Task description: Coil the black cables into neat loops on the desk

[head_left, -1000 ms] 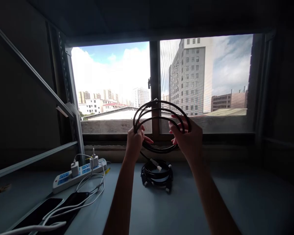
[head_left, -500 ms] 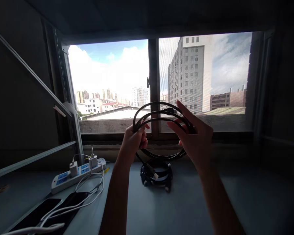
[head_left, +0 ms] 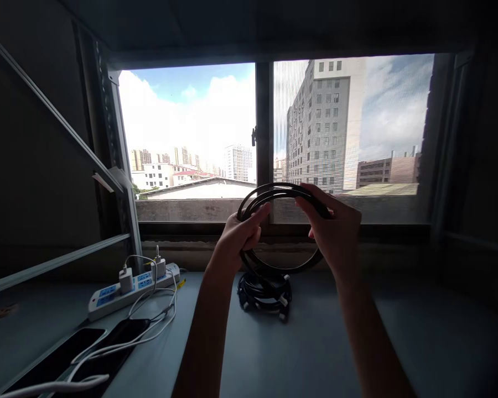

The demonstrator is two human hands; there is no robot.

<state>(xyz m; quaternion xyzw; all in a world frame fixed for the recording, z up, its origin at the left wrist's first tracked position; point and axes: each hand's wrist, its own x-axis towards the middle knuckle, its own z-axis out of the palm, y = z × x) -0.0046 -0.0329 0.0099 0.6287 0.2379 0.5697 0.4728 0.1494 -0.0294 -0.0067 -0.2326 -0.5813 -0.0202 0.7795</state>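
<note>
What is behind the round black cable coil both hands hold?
Through the held coil: dark-framed window, dim wall below. Its bottom overlaps another black cable coil, whose covered back cannot be seen.

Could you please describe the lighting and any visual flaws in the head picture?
Head view: bright clouds through the window wash out nearly white; against that backlight, the left hand, right hand and held cable look dark; the right pane shows fine rippling lines; strands of the cable bundle on the table blend together.

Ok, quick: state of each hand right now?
Left hand: closed on the left side of the black cable coil.
Right hand: closed on its right side.
</note>
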